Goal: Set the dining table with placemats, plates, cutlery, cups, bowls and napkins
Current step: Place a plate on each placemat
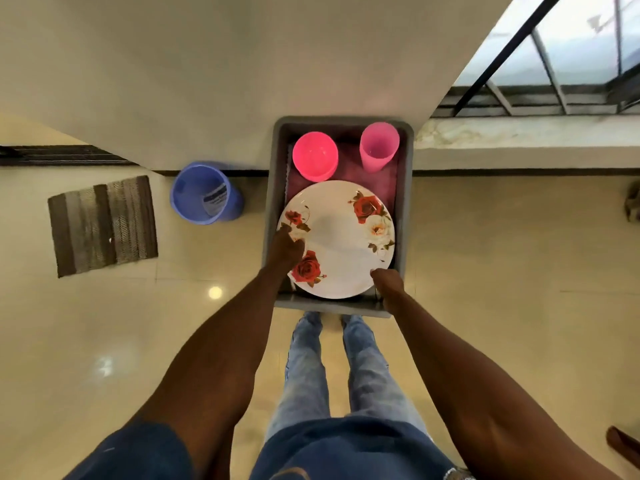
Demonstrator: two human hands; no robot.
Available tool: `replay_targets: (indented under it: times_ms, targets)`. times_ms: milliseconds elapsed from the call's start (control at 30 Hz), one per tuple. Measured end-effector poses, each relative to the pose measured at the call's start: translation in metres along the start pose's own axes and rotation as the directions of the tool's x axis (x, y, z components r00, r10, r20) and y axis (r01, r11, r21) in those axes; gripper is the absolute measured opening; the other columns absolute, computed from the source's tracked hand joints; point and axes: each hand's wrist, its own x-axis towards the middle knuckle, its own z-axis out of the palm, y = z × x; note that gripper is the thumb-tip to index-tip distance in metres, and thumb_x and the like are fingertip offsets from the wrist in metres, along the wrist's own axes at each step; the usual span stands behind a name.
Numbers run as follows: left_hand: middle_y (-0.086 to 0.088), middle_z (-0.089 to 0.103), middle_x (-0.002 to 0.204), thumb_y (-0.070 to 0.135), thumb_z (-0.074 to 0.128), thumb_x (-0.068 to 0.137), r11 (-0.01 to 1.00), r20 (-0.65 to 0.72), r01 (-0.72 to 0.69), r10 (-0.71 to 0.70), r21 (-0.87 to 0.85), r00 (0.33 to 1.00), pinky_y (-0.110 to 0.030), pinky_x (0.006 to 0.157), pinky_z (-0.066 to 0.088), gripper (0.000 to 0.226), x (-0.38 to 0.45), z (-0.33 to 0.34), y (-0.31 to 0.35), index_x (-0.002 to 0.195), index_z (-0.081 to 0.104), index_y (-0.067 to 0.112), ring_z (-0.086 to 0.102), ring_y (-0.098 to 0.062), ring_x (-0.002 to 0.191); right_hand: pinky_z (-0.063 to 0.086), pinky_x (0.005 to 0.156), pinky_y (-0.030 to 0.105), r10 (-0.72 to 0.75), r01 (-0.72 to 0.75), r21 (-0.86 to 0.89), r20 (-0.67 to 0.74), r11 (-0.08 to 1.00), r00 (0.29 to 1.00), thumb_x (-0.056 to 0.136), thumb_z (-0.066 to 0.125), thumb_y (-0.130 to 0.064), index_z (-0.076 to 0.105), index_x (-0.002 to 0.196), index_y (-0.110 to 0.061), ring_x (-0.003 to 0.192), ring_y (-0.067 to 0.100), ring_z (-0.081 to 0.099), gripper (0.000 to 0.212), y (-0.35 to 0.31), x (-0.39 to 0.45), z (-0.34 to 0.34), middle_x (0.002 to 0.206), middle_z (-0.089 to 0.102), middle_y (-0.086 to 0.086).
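Plate (341,237) hiding tray (406,202) contents, both hands, left (285,249), right (388,282), gripping tray rim, fingertips hidden

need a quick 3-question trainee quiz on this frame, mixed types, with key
1. True or false: the white round plate with red roses lies inside the grey plastic tray.
2. Which stands nearer the tray's far right corner: A) the pink plastic bowl B) the pink plastic cup?
3. What blue item stands on the floor left of the tray?

Key: 1 true; 2 B; 3 blue plastic bucket.
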Motion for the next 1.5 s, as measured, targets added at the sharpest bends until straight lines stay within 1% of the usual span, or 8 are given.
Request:
replay_targets:
  times_ms: [233,500,600,767,900,1100,1300,1500]
  targets:
    - [-0.013,0.024,0.159,0.023,0.069,0.086,0.986,0.11,-0.084,0.068,0.145,0.992,-0.048,0.116,0.031,0.089,0.093,0.015,-0.007,0.157,0.014,0.016,0.032,-0.035,0.141,0.041,0.074,0.029,0.038,0.011,0.265,-0.176,0.964,0.984,0.089,0.046,-0.006,0.052,0.129,-0.006,0.095,0.025,0.054,0.04,0.008,0.024,0.02,0.116,0.059,0.006]
    - [-0.013,0.042,0.149,0.027,0.078,0.057,0.994,0.121,0.017,-0.031,0.11,0.992,-0.053,0.107,0.043,0.113,0.18,0.039,-0.046,0.153,0.02,0.02,0.043,-0.036,0.135,0.039,0.081,0.03,0.091,-0.014,0.361,-0.195,0.933,0.977,0.096,0.045,-0.004,0.05,0.134,-0.002,0.117,0.034,0.054,0.039,0.012,0.042,0.031,0.129,0.057,0.015]
    - [-0.015,0.047,0.145,0.022,0.075,0.059,0.995,0.098,0.006,-0.017,0.104,0.995,-0.044,0.104,0.047,0.106,0.163,0.023,-0.018,0.152,0.024,0.012,0.048,-0.035,0.13,0.044,0.084,0.033,0.103,-0.018,0.383,-0.205,0.924,0.973,0.096,0.051,-0.008,0.052,0.132,-0.001,0.117,0.035,0.055,0.037,0.007,0.04,0.031,0.13,0.057,0.016]
    - [-0.02,0.067,0.109,0.01,0.075,0.074,0.997,0.119,0.057,-0.063,0.054,0.991,-0.028,0.067,0.048,0.057,0.136,0.005,0.009,0.126,0.057,-0.003,0.068,-0.034,0.096,0.051,0.094,0.043,0.087,0.019,0.432,-0.224,0.902,0.971,0.095,0.05,-0.01,0.053,0.131,-0.005,0.111,0.033,0.057,0.037,0.015,0.032,0.031,0.128,0.059,0.016]
    - [-0.01,0.06,0.066,0.01,0.073,0.078,0.993,0.178,0.065,-0.082,0.097,0.981,-0.026,0.05,0.043,0.025,0.13,0.001,0.015,0.095,0.067,-0.007,0.055,-0.02,0.055,0.05,0.084,0.037,0.049,0.062,0.461,-0.223,0.885,0.974,0.093,0.047,-0.006,0.058,0.124,-0.004,0.097,0.027,0.057,0.033,0.023,0.023,0.025,0.117,0.063,0.013]
    - [-0.012,0.064,0.067,0.008,0.073,0.077,0.997,0.205,0.075,-0.078,0.025,0.976,-0.043,0.073,0.058,0.025,0.123,-0.012,0.012,0.093,0.067,-0.01,0.066,-0.028,0.068,0.049,0.077,0.035,0.004,0.127,0.494,-0.256,0.86,0.967,0.092,0.041,0.0,0.056,0.123,-0.006,0.094,0.025,0.056,0.035,0.029,0.0,0.018,0.107,0.059,0.007]
    - [-0.005,0.068,0.077,0.041,0.075,0.072,0.982,0.198,0.05,-0.014,-0.18,0.98,-0.036,0.066,0.051,0.042,0.084,-0.042,0.03,0.1,0.07,0.01,0.063,-0.021,0.066,0.052,0.087,0.038,-0.012,0.212,0.554,-0.341,0.805,0.94,0.092,0.048,-0.008,0.056,0.128,-0.009,0.101,0.026,0.059,0.038,0.035,-0.04,0.018,0.117,0.063,0.007]
    - [-0.009,0.072,0.093,0.027,0.069,0.086,0.967,0.214,-0.101,0.153,-0.235,0.965,-0.043,0.077,0.057,0.025,0.013,-0.064,0.044,0.107,0.064,0.015,0.07,-0.026,0.08,0.051,0.077,0.035,0.014,0.276,0.699,-0.378,0.66,0.926,0.094,0.054,-0.023,0.057,0.113,-0.011,0.09,0.023,0.059,0.023,0.053,-0.099,0.012,0.105,0.063,0.006]
